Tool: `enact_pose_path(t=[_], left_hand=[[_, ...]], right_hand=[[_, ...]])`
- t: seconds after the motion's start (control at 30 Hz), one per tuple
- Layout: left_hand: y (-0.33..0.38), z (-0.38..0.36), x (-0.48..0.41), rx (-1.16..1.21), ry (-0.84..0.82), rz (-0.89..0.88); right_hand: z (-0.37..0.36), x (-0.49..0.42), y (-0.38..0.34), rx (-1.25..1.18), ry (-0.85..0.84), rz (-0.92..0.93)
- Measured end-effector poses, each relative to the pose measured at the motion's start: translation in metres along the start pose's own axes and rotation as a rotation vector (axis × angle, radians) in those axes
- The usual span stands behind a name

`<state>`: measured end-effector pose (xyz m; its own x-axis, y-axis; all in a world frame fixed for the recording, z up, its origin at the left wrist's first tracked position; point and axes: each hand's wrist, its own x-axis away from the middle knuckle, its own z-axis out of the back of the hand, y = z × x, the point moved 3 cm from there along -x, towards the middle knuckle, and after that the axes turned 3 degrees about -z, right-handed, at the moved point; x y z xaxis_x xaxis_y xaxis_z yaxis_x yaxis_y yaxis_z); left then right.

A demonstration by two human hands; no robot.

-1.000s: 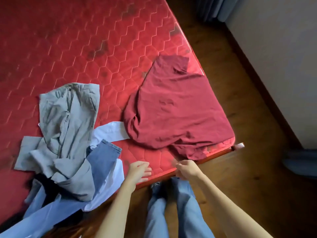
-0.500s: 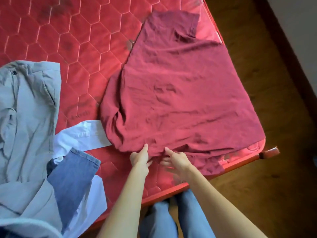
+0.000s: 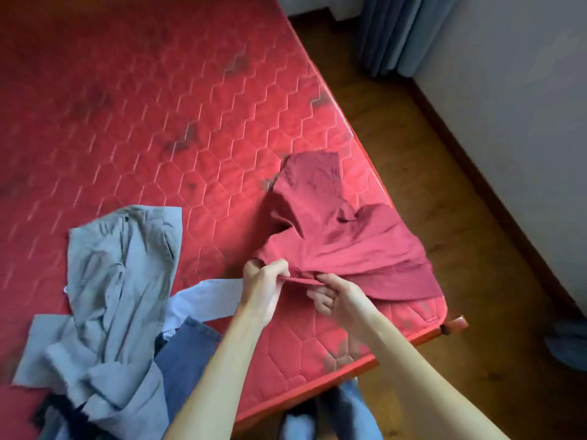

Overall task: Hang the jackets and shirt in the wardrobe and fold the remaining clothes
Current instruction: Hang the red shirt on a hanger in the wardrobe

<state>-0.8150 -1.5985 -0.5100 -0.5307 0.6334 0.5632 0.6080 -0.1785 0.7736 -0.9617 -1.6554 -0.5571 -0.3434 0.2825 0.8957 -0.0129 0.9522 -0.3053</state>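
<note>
1. Mattress (image 3: 158, 122): red, quilted in hexagons, and the landmark for every entry below.
2. Maroon shirt (image 3: 349, 242): on the mattress along its right edge, close to the near right corner. The far part lies flat. The near hem is raised and gathered into folds that run toward the hands.
3. Left hand (image 3: 263, 281): above the mattress at the shirt's near hem, with its fingers curled over the hem and gripping it.
4. Right hand (image 3: 336, 293): just beside the left hand, toward the mattress's right edge. Thumb and fingers pinch the same hem.
5. Grey garment (image 3: 120, 281): crumpled on the near left part of the mattress, well apart from the shirt.
6. White garment (image 3: 203, 296): partly under the grey garment, with a strip lying across the mattress toward the left forearm.
7. Blue denim piece (image 3: 187, 350): at the mattress's near edge, beside the grey garment.
8. Wooden floor (image 3: 444, 217): beyond the mattress's right edge.
9. Blue curtain (image 3: 397, 33): past the mattress's far right corner.
</note>
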Motion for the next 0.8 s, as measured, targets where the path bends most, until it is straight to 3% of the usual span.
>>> enact_pose_path(t=[0.1, 0.2, 0.33, 0.47, 0.67, 0.8], left_hand=[[0.073, -0.027, 0.034, -0.019, -0.2, -0.077], [0.138, -0.047, 0.068, -0.045, -0.352, -0.182], [0.207, -0.062, 0.109, -0.195, -0.292, -0.451], [0.263, -0.075, 0.166, -0.056, -0.305, -0.517], [0.317, -0.093, 0.264, -0.076, -0.397, -0.643], [0.329, -0.082, 0.315, -0.187, -0.379, -0.8]], right_hand=[[-0.027, 0.058, -0.03, 0.085, -0.05, 0.122], [-0.05, 0.117, -0.071, -0.035, -0.044, 0.31], [-0.074, 0.212, -0.121, -0.013, -0.06, 0.646], [-0.1, 0.296, -0.136, -0.106, -0.247, 0.834], [-0.149, 0.391, -0.113, 0.692, -0.257, 1.298], [-0.177, 0.427, -0.091, 0.782, -0.084, 1.539]])
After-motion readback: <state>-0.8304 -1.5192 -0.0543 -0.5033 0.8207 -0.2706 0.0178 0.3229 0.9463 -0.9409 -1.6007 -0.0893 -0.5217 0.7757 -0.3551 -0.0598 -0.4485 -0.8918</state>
